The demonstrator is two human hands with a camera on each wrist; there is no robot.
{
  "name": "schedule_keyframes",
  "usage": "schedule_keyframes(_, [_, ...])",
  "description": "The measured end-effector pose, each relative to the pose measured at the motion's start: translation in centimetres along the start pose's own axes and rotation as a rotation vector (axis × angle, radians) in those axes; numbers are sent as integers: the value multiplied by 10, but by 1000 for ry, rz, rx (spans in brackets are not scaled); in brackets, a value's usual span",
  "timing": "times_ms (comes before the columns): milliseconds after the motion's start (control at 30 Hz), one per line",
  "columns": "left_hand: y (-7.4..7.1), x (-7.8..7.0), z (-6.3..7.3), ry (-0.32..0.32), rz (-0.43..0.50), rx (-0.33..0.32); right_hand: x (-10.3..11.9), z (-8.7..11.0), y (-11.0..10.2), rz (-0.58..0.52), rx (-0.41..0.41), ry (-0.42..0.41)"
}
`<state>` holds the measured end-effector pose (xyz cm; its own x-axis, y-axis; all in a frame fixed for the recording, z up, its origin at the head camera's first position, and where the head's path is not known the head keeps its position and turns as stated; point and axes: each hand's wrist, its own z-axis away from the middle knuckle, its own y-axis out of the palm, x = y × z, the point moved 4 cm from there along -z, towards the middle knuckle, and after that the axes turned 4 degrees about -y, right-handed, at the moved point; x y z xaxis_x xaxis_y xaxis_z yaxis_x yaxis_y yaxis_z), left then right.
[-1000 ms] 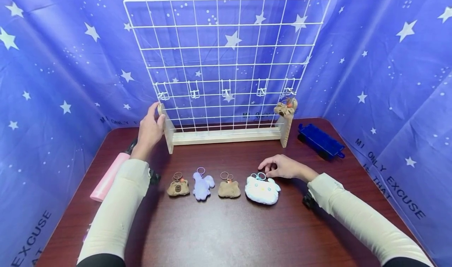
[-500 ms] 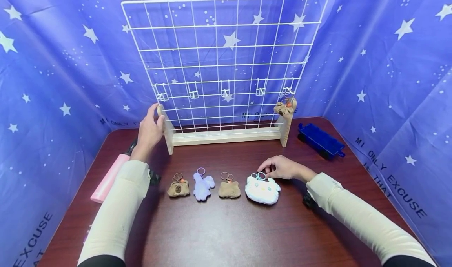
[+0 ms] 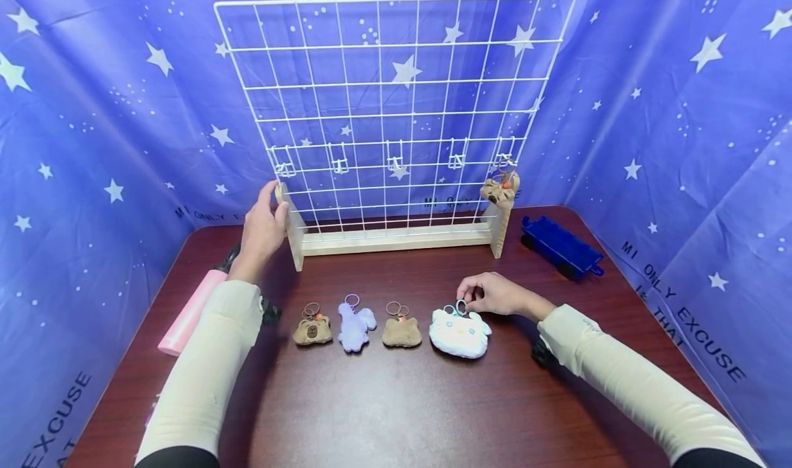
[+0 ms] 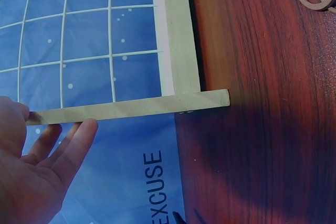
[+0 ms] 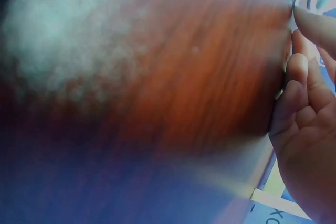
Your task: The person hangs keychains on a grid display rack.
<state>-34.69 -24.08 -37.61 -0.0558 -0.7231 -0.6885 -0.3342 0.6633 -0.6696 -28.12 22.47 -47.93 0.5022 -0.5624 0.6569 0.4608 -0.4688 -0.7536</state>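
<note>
The right hand (image 3: 495, 294), its grip pinching the teal ring (image 3: 460, 307), now tips that ring upright, apparently securing the white plush (image 3: 459, 339) on the desk (image 3: 396, 413) towards its right edge, while the left hand (image 3: 261, 230) pinches the rack (image 3: 396, 240) near the far edge and a blue cart (image 3: 559, 244) sits by the far right corner.

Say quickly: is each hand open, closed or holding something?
Left hand: holding the wooden post.
Right hand: pinching a ring on the white toy.

The right hand (image 3: 497, 294), its fingertips a little further right, now pinches a teal key ring (image 3: 456, 308) of the white plush keychain (image 3: 459, 336); the ring tilts up more than before.
</note>
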Motion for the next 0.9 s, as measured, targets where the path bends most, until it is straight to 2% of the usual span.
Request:
schedule_keyframes(367, [0, -2, -2, 9, 9, 10, -2, 1, -1, 25, -38, 1])
schedule_keyframes(600, [0, -1, -1, -1, 7, 11, -1, 3, -6, -3, -28, -4])
schedule_keyframes(900, [0, 1, 0, -4, 3, 7, 2, 5, -10, -52, -54, -37])
